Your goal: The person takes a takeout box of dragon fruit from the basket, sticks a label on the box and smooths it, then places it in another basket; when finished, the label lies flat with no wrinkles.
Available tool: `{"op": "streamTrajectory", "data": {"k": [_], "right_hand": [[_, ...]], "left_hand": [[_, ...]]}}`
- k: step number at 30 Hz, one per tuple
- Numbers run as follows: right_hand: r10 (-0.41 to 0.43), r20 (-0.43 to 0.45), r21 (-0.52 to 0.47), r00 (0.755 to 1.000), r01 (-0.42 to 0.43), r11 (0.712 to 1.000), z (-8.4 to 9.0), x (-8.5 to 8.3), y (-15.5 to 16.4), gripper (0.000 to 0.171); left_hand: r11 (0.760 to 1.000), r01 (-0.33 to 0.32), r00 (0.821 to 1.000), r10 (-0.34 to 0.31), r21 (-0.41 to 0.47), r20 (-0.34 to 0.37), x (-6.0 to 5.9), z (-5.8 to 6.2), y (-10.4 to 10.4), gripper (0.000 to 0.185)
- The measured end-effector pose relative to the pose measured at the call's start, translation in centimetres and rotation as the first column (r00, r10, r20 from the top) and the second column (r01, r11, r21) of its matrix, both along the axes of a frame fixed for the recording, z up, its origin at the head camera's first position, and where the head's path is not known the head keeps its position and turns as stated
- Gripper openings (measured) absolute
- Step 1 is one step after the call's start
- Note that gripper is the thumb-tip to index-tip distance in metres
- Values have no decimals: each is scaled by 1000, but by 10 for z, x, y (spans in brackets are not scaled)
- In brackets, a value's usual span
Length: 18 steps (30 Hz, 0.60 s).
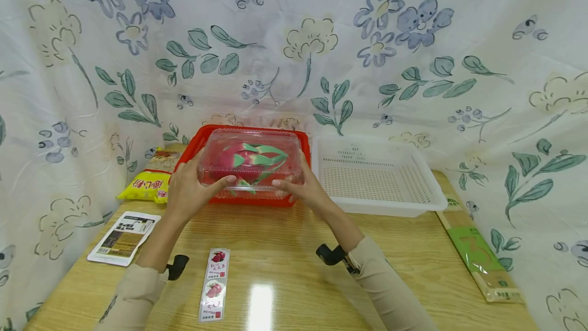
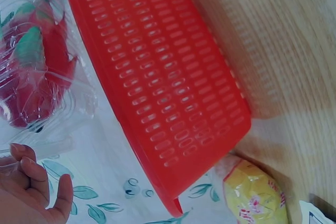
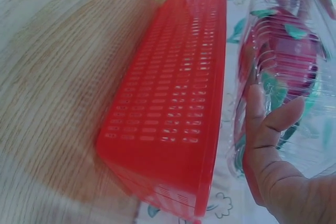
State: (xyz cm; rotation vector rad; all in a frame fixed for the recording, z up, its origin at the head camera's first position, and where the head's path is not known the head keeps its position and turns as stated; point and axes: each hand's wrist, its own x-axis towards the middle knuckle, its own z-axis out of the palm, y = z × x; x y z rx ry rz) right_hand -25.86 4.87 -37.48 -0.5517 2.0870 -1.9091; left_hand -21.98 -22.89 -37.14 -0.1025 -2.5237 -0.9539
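A clear plastic clamshell box (image 1: 216, 147) with pink-and-green dragon fruit (image 1: 257, 158) inside is raised over the red basket (image 1: 190, 149). My left hand (image 1: 189, 188) grips the box's left end, and my right hand (image 1: 309, 188) grips its right end, both thumbs along the near side. The right wrist view shows the right hand's fingers (image 3: 262, 145) around the box's edge, beside and apart from the basket. In the left wrist view, the box (image 2: 79, 95) is also apart from the basket's rim. How many fruits it holds is hard to tell.
A white basket (image 1: 374, 206) stands right of the red one. Farther right lies a long green-and-tan packet (image 1: 478, 257). At left are a yellow bag (image 1: 149, 186) and a white-edged pouch (image 1: 125, 239). A strip of dragon fruit labels (image 1: 214, 285) lies in front. Floral cloth (image 1: 294, 65) hangs behind.
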Motion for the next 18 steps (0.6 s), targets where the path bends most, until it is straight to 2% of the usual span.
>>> {"op": "streamTrajectory", "data": {"k": [7,12,18], "right_hand": [[23,-21,-24,1000,-24,999,-1,3,3,95],[13,-23,-30,1000,-13,999,-4,5,5,90],[-4,-15,-29,1000,3,1000,-7,8,8,95]], "left_hand": [[1000,0,1000,0,-1,13,5,1,3,89],[1000,8,998,-8,12,55,8,0,5,91],[1000,15,997,-16,18,71,10,0,6,91]]}}
